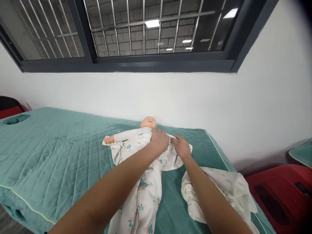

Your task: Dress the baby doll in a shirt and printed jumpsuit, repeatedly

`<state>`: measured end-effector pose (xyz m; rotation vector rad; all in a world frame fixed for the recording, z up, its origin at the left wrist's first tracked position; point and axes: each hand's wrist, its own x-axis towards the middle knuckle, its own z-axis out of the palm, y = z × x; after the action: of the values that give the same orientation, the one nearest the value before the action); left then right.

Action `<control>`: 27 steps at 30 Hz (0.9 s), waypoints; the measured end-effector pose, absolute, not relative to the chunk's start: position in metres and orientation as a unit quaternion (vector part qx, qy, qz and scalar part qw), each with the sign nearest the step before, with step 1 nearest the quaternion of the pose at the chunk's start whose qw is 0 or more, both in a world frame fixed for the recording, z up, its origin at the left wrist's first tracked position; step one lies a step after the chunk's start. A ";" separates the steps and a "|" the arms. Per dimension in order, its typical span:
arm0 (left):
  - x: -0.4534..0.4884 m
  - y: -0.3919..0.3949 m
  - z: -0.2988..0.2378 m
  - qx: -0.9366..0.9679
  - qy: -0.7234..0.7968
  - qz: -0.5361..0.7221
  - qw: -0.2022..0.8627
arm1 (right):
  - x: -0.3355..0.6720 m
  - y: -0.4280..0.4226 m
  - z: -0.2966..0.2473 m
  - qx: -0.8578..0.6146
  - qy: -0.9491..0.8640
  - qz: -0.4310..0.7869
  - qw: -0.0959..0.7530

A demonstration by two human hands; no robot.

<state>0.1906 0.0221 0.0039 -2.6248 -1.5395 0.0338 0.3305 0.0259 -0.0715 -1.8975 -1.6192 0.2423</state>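
A baby doll (148, 122) lies on its back with its head toward the wall, dressed in a white baby romper (143, 187) with green and pink prints. Its left-side arm in view stretches out in a white sleeve, the small hand showing at the cuff. My left hand (160, 141) is at the doll's shoulder, fingers curled on the romper; its fingertips are partly hidden. My right hand (181, 147) pinches the white edge of the cloth a little farther right, and a strip of it runs taut between both hands. The doll's other arm is hidden.
A crumpled white printed cloth (224, 185) lies under my right forearm. All this rests on a green quilted massage bed (60, 146) with a face hole at left. A red plastic chair (280, 195) stands at right. A barred window (146, 61) is above the white wall.
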 end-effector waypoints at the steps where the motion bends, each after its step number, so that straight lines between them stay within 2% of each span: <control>1: 0.199 0.025 0.000 -0.858 -0.510 0.028 0.052 | 0.330 0.026 -0.071 -0.720 -0.615 0.090 0.310; 11: 0.191 0.056 0.009 -0.855 -0.502 0.096 0.094 | 0.341 0.025 -0.070 -0.739 -0.598 0.093 0.295; 21: 0.211 0.063 -0.011 -0.899 -0.420 0.116 0.048 | 0.336 0.025 -0.072 -0.747 -0.592 0.109 0.283; 27: 0.203 0.072 -0.021 -0.909 -0.403 0.094 0.058 | 0.336 0.024 -0.071 -0.738 -0.599 0.119 0.288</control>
<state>0.2026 0.0721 -0.0206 -2.7537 -1.2214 0.2847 0.3359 0.0243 -0.0707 -1.9705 -1.5991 0.3182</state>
